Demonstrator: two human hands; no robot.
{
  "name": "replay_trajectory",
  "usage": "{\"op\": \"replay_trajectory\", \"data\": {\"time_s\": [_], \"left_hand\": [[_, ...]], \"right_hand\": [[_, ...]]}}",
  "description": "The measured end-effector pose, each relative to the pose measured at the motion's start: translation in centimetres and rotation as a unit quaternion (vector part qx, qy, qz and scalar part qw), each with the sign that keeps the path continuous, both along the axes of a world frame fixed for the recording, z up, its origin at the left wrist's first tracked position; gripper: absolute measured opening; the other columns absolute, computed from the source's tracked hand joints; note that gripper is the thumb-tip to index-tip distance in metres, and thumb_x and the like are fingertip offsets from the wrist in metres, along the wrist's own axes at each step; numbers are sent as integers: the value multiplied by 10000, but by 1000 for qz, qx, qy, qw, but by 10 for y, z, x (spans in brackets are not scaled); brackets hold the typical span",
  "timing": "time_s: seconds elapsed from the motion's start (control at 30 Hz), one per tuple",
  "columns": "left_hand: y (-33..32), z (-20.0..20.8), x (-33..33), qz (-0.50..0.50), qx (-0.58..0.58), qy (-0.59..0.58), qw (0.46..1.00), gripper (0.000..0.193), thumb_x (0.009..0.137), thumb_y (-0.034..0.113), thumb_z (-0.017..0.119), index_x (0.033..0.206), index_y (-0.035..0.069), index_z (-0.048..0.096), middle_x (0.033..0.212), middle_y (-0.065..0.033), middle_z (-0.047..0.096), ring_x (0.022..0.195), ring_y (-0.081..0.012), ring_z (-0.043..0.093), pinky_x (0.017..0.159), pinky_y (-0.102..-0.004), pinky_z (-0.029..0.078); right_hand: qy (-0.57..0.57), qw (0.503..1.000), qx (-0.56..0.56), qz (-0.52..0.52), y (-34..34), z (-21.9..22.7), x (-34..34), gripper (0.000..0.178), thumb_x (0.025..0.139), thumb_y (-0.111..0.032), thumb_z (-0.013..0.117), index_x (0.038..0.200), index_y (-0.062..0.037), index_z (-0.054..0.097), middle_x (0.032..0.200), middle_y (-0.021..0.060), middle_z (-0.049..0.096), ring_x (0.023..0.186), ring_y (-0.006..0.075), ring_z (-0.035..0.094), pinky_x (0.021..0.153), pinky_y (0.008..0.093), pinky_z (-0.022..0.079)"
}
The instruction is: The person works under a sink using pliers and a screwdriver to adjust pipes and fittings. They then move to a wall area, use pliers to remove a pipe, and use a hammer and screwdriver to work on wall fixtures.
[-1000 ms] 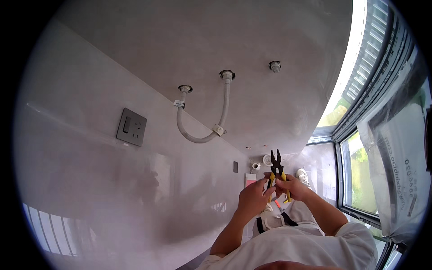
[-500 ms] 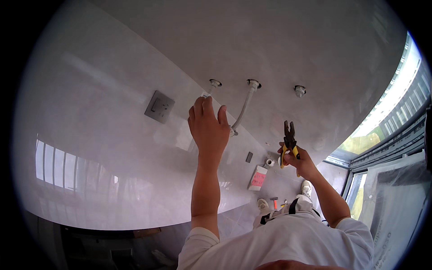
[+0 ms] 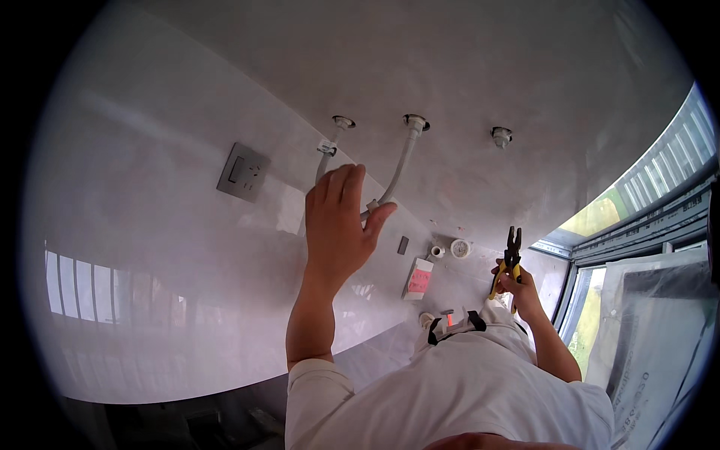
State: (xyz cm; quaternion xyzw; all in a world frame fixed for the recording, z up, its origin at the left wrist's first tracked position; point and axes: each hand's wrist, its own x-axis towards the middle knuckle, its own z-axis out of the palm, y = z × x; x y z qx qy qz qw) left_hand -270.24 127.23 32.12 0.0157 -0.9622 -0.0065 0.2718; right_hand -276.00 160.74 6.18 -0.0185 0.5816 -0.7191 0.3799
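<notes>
The white hose (image 3: 390, 180) hangs in a loop in the upper middle. The left hand (image 3: 337, 225) is wrapped around its low bend. At the right, the right hand (image 3: 517, 289) is shut tight on yellow pliers (image 3: 512, 259). A grey switch (image 3: 242, 172) sits upper left.

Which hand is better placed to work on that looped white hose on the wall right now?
Left, probably. The left hand is already raised with its fingers around the white hose. The right hand sits lower, away from it, holding yellow-handled pliers.
</notes>
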Motion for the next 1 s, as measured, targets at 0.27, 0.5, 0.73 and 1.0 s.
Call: {"op": "replay_trajectory", "data": {"time_s": [0.27, 0.5, 0.73, 1.0], "left_hand": [[5, -28, -10, 51, 71, -167, 982, 532, 868, 227, 812, 1291, 5, 578, 952, -119, 688, 835, -336, 662, 830, -433, 493], [38, -65, 1, -47, -19, 140, 989, 425, 891, 129, 753, 1258, -8, 589, 1158, -171, 650, 1047, -386, 634, 883, -468, 501], [53, -161, -21, 57, 352, 49, 933, 670, 870, 7, 700, 1472, 26, 406, 1405, -175, 534, 1240, -323, 567, 977, -446, 486], [-16, -172, -68, 9, 484, 85, 871, 498, 977, 32, 654, 1445, 5, 486, 1175, -110, 692, 1102, -213, 661, 971, -309, 511]], "right_hand": [[27, 994, -57, 92, -32, 25, -21, 322, 1034, -136, 589, 1322, 10, 591, 1064, 61, 653, 892, 151, 634, 844, 327, 528], [168, 955, -127, 207, -126, 83, -89, 413, 1028, -182, 630, 1384, 14, 557, 1104, 80, 695, 1043, 165, 655, 1001, 334, 484], [145, 928, -235, 251, -185, 97, -130, 439, 1032, -131, 610, 1438, 14, 526, 1232, 109, 690, 1123, 187, 655, 1064, 361, 472], [197, 923, -248, 218, -229, 74, -147, 428, 1032, -160, 640, 1411, 19, 550, 1239, 110, 700, 1153, 182, 622, 1056, 352, 459]]}}
